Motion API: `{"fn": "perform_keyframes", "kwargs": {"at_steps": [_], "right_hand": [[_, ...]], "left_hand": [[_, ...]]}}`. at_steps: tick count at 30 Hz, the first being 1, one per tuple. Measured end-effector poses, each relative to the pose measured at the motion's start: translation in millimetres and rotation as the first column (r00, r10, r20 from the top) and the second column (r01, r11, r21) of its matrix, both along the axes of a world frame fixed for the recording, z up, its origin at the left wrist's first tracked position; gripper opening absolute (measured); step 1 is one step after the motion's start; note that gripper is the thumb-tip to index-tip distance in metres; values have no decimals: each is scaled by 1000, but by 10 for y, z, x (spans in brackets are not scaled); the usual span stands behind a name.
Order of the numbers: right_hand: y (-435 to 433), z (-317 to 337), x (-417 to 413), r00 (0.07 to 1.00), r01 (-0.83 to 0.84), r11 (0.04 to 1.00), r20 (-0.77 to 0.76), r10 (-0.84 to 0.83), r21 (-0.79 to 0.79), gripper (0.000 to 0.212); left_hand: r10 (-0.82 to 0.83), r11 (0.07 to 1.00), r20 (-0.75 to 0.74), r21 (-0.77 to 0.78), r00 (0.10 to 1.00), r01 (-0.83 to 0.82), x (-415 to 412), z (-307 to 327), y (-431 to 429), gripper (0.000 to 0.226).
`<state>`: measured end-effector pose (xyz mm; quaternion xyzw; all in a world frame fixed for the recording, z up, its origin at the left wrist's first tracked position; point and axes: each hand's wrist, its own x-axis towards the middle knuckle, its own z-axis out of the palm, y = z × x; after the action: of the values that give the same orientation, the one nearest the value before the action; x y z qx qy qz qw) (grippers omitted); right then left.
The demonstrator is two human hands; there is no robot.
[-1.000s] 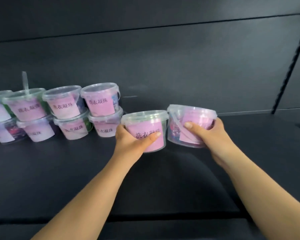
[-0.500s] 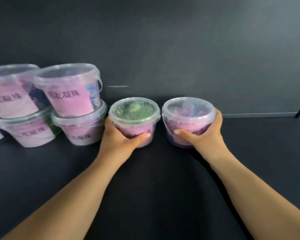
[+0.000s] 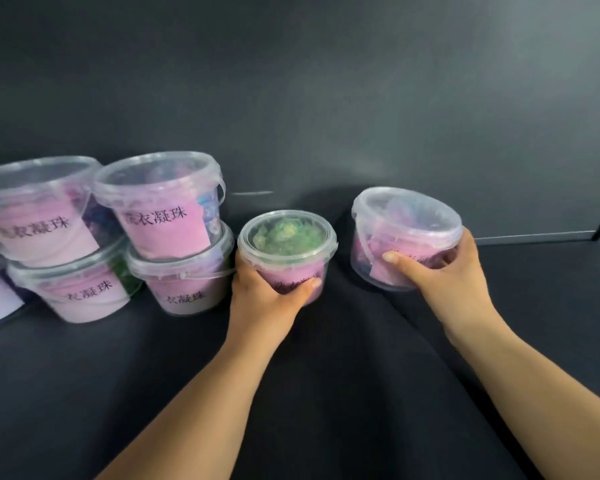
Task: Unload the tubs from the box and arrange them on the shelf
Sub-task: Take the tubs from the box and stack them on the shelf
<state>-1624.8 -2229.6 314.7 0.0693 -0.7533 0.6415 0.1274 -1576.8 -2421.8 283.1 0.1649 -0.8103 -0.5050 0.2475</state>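
Two clear plastic tubs gripped above a dark shelf (image 3: pixel 84 375), one per hand.

Left hand (image 3: pixel 267 292) at centre frame, fingers wrapped tight round a clear lidded tub with green contents and pink label (image 3: pixel 287 251), just beside the two-high stack of pink-labelled clear tubs (image 3: pixel 167 230) at left. Right hand (image 3: pixel 440 271) at right of frame, fingers closed round a tilted clear lidded tub with pink label (image 3: pixel 402 233), well apart from the green one.
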Motion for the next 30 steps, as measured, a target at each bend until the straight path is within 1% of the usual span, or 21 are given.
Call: {"fn": "perform_keyframes", "kwargs": {"at_steps": [2,4,5,8,10,12,14,17,19,20,24,25,26,27,28,30], "right_hand": [[-73,171,40,996,3,993,-89,-14,-120,91],[-225,378,74,984,-86,976,-169,52,-199,97],[-329,459,71,977,-139,970,-187,101,-200,99],[-684,547,36,964,-237,967,-152,221,-97,97],[-869,497,12,957,-277,961,-91,274,-25,95],[-967,437,15,946,-322,946,-36,323,21,87],[-1008,385,21,941,-338,941,-20,338,20,79],[-1021,350,71,935,-353,935,-21,353,-7,77],[-1041,313,114,942,-336,942,8,336,5,69],[-1048,285,142,953,-302,953,25,301,19,67],[-1059,212,244,991,-118,988,76,111,96,76],[-1039,232,297,992,-92,990,92,83,102,78],[-1002,258,348,991,-78,992,113,66,101,78],[-927,292,427,991,-67,993,125,54,98,73],[-833,324,522,990,-68,992,131,54,104,64],[-562,375,749,992,-71,990,112,57,119,38]], "left_hand": [[-1,1000,6,26,1000,1,-6,1,-3,107],[-12,998,18,56,1000,11,6,13,-3,110],[-19,998,21,61,1000,18,11,19,2,109],[-34,998,4,56,999,34,31,34,27,106],[-42,997,-13,67,999,43,48,60,40,112],[-41,995,-33,93,999,44,46,65,39,116],[-40,994,-45,97,998,44,42,62,24,113],[-38,994,-52,98,998,43,31,76,5,110],[-38,994,-24,105,999,40,-12,53,-23,114],[-41,992,-2,116,999,41,-32,32,-32,118],[-108,975,58,200,992,95,35,81,-26,124],[-116,976,80,196,990,99,66,96,-34,122],[-109,981,112,175,988,88,93,110,-52,115],[-105,986,143,145,984,85,146,132,-65,105],[-111,988,172,126,979,90,225,163,-74,94],[-155,985,194,107,969,136,446,239,-57,73]]}}
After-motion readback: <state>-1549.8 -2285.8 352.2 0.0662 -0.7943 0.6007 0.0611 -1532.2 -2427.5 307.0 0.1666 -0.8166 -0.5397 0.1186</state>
